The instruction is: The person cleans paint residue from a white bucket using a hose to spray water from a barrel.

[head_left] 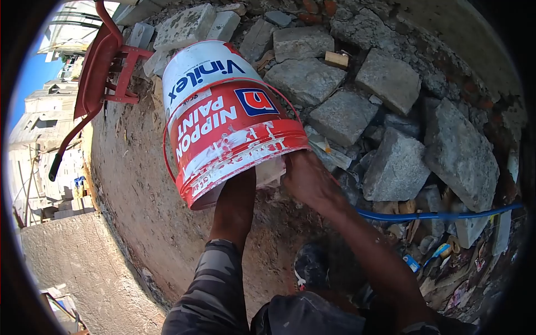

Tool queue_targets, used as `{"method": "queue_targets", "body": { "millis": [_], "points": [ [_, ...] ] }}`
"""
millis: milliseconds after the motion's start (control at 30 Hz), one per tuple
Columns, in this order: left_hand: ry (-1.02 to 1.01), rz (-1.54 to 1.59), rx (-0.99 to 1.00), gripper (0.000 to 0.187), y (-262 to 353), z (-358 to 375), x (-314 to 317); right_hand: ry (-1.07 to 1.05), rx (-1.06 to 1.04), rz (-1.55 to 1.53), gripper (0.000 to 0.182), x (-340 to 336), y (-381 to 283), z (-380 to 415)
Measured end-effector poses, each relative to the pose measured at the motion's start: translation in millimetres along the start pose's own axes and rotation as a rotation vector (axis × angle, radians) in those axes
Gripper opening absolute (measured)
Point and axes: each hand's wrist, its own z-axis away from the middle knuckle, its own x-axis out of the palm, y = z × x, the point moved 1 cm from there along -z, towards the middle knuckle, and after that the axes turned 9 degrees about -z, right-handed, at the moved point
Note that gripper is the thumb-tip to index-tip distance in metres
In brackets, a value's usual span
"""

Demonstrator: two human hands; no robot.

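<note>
A red and white paint bucket [229, 134] is tipped with its open mouth toward me. It carries "Nippon Paint" and "Vinilex" lettering, and its rim is smeared with white paint. My left hand [240, 184] reaches inside the mouth, where its fingers are hidden. At the right side of the rim, my right hand [301, 173] is closed on the bucket's edge, its fingertips out of sight inside. A thin red handle [167, 153] loops around the bucket's side. Whether anything lies deeper in the bucket cannot be seen.
Broken concrete slabs [396, 162] and rubble are piled along the right and far side. A blue hose [441, 215] crosses the debris. At the left stands a red wheelbarrow [100, 72] on the dirt ground [131, 162]. My shoe [310, 265] shows below the bucket.
</note>
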Motion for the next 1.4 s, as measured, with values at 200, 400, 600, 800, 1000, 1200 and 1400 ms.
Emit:
{"method": "queue_targets", "body": {
  "millis": [200, 400, 600, 800, 1000, 1200, 1400],
  "points": [
    [0.077, -0.048, 0.075, 0.062, 1, 22, -26, 0.029, -0.037, -0.011, 0.024, 17, 8, -10],
    [-0.215, -0.122, 0.042, 0.064, -54, -25, -32, 0.045, -0.005, 0.02, 0.024, 18, 18, -5],
    [0.213, -0.034, 0.078, 0.066, 8, 32, -38, 0.064, -0.106, 0.065, 0.023, 15, 10, -6],
    [0.468, -0.308, 0.325, 0.067, -58, 50, 11, -0.051, 0.054, 0.063, 0.024, 12, 15, 1],
    [-0.474, 0.072, -0.223, 0.06, 3, 38, -88, -0.025, -0.176, 0.024, 0.027, 32, 11, 7],
    [0.502, -0.581, 0.388, 0.044, -154, 96, 157, -0.296, 0.094, -0.039, 0.021, 39, 7, 19],
    [-0.234, -0.316, 0.103, 0.063, -58, 69, -63, -0.278, 0.035, -0.007, 0.021, 51, 14, 12]
  ]
}}
